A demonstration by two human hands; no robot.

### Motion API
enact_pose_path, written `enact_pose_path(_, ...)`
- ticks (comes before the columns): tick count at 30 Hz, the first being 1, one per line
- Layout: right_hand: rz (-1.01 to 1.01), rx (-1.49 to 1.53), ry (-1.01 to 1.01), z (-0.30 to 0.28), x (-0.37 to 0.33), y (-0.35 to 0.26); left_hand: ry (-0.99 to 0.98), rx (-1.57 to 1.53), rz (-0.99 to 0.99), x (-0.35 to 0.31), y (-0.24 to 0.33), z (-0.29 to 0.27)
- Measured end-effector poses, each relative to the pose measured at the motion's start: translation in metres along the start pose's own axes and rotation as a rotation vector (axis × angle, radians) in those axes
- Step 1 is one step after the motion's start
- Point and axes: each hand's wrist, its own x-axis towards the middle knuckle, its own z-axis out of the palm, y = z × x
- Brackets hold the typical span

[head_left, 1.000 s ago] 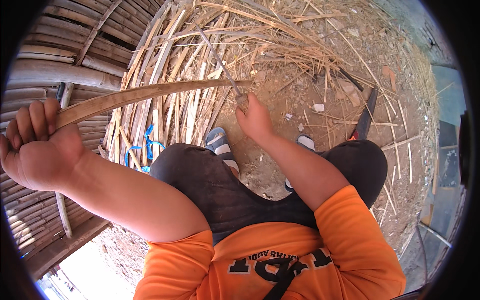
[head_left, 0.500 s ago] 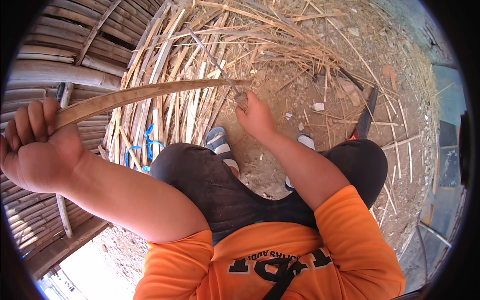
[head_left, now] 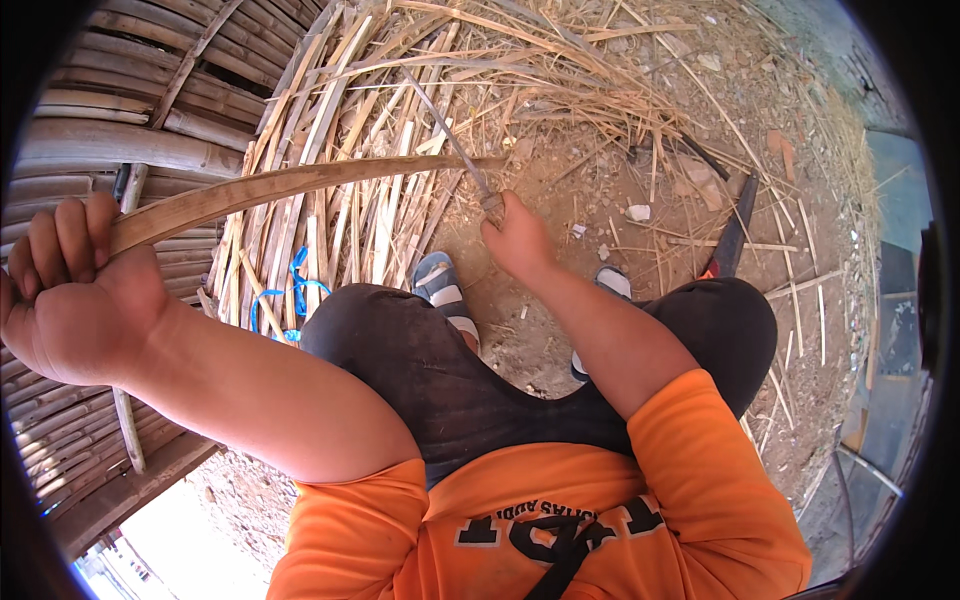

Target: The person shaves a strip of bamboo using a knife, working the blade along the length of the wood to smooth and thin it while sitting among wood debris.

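Note:
My left hand (head_left: 85,290) is wrapped round the near end of a long, flat bamboo strip (head_left: 290,183), raised at the far left. From there the strip runs rightward, its far end low over the ground ahead of my feet. In my right hand (head_left: 520,238), closed round its handle, is a knife (head_left: 440,122) with a long thin blade. The blade points away and to the left, crossing the strip near its far end. Whether the edge touches the strip I cannot tell.
Split bamboo strips (head_left: 385,215) lie piled ahead and left, beside a blue ribbon (head_left: 297,285). A bamboo slat wall (head_left: 130,145) stands at left. By my right knee lies a saw (head_left: 738,225) with a dark blade. Shavings (head_left: 570,90) cover the dirt ahead.
My right hand and the knife have shifted slightly right and nearer, toward the strip's far end. My left hand keeps its grip, nearly still.

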Motion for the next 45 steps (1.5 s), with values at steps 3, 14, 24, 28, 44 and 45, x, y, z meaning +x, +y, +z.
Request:
enact_pose_path(3, -0.180, 0.058, 0.102, 0.007, 0.002, 0.007, -0.153, -0.095, -0.057, 0.021, -0.001, -0.028)
enact_pose_path(14, 0.068, -0.116, -0.083, 0.023, -0.002, 0.050, 0.073, 0.090, 0.045, -0.003, -0.001, 0.003)
enact_pose_path(24, -0.058, -0.148, -0.045, 0.035, 0.003, 0.066, 0.096, 0.115, 0.060, -0.009, 0.002, 0.017)
enact_pose_path(28, 0.050, -0.174, -0.086, 0.036, 0.008, 0.071, 0.117, 0.165, 0.095, -0.010, -0.004, 0.016)
enact_pose_path(44, 0.125, -0.176, -0.116, 0.039, 0.000, 0.062, 0.102, 0.074, 0.010, -0.009, 0.000, 0.014)
enact_pose_path(45, 0.144, -0.168, -0.105, 0.040, 0.000, 0.067, 0.093, 0.054, 0.003, -0.008, 0.000, 0.014)
